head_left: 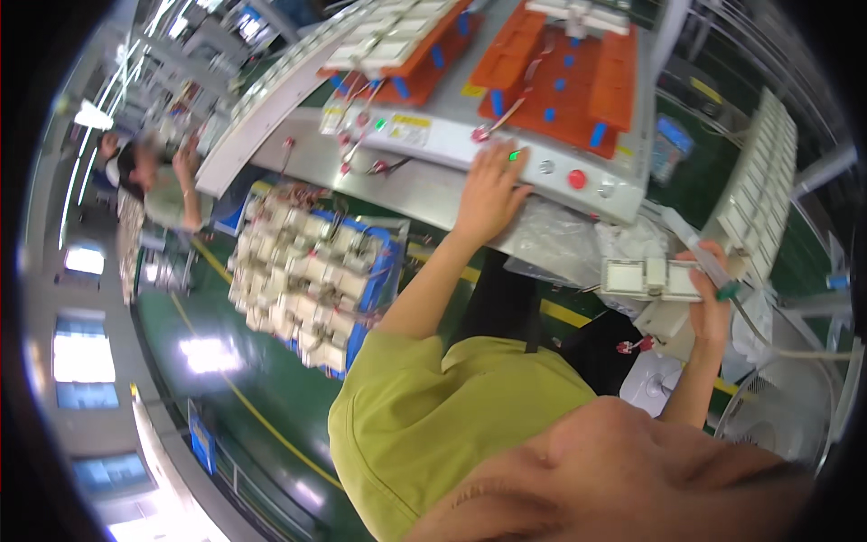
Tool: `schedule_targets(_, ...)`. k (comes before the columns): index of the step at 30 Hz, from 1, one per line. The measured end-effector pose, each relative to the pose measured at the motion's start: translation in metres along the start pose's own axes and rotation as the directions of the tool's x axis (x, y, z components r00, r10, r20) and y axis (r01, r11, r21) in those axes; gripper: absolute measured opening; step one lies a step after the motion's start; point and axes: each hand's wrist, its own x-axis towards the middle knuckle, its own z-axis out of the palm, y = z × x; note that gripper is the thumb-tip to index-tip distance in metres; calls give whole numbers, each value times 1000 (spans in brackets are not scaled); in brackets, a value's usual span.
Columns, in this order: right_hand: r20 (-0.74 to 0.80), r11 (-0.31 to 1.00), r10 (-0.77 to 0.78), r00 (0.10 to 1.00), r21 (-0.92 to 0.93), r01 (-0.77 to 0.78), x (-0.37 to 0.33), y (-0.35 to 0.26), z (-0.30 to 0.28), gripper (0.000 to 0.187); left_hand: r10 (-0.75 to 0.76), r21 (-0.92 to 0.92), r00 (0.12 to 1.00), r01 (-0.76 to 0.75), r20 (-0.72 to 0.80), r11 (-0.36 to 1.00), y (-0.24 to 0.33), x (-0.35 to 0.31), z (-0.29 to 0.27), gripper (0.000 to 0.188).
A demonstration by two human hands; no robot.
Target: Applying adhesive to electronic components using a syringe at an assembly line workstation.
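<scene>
My left hand (490,197) lies on the light grey front panel (432,135) of a machine. Its fingers are stretched out beside a lit green button (515,155). At the right, my right hand (710,303) is closed around a pale tube-shaped tool (706,256) with a green end and a hose; its exact kind I cannot make out. The thumb and fingers also touch the edge of a white plastic housing (636,277) with square compartments.
Orange fixtures (564,99) with blue clips stand on the machine. A red button (576,179) sits on its panel. White assemblies fill a blue crate (298,280) at left. A fan (777,406) stands at lower right. Another person (172,194) works at far left.
</scene>
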Motion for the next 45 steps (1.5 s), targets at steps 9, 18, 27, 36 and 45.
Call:
schedule_targets(9, -64, 998, -47, 997, -36, 44, -3, 16, -23, 47, -8, 47, 997, 12, -82, 999, 2, -16, 6, 39)
schedule_targets(18, -80, 999, 10, 997, -46, -14, 6, 25, -42, 47, -137, -197, 984, 114, -112, 974, 10, -15, -29, 37)
schedule_targets(27, -121, 996, 39, 992, -69, -48, 5, 21, -32, 46, -576, 491, 750, 655, -327, 575, -158, -171, -217, 18)
schedule_targets(36, -113, 990, 51, 992, -122, -65, 3, 19, -35, 45, -903, 859, 401, 506, -154, 79, -199, -302, -317, 40)
schedule_targets(45, -142, 993, 53, 988, -96, -67, 6, 16, -25, 47, -777, 886, 627, 386, -50, 255, -177, -276, -366, 34)
